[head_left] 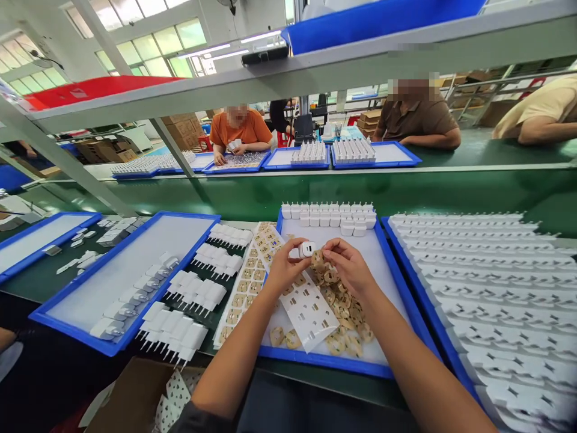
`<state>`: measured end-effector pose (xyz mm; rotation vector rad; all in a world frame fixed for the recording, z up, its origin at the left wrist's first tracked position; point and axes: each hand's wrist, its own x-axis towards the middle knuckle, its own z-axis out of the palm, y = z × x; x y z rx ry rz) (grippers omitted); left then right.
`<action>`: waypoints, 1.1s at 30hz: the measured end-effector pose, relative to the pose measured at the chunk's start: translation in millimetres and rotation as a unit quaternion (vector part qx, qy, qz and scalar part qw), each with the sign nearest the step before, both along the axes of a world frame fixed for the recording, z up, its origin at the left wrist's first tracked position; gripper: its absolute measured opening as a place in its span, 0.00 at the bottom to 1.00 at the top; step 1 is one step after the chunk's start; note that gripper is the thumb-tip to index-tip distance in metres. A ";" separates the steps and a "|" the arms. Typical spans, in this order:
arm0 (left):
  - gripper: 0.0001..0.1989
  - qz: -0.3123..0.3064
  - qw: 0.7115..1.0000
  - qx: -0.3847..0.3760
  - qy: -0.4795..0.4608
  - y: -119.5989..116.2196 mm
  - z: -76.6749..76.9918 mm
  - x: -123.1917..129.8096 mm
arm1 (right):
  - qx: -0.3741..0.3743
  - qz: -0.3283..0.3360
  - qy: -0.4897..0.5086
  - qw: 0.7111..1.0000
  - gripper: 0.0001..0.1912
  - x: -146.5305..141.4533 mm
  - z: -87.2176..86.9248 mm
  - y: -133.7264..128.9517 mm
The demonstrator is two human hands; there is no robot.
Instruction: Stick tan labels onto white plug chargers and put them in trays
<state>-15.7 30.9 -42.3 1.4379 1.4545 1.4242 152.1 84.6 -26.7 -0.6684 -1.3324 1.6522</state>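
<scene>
My left hand is closed on a white charger, its port face turned up toward me. Close beside it, my right hand pinches a tan sticker piece at the charger's near side. Both hands are over a blue-rimmed tray. Under them lies a pile of tan pieces and a white sticker sheet with cut-outs. Upright white chargers stand in rows at the tray's far end. More sticker sheets lie along its left edge.
Right of the tray, another tray holds many rows of white chargers. On the left are charger groups and a blue-rimmed tray. A cardboard box sits below the table edge. People work across the green partition; a shelf runs overhead.
</scene>
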 end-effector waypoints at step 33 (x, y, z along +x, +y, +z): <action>0.19 -0.010 0.985 0.053 0.163 -4.8 3.3 0.4 | 0.070 -0.058 -0.055 0.994 0.10 0.5 1.1 -0.3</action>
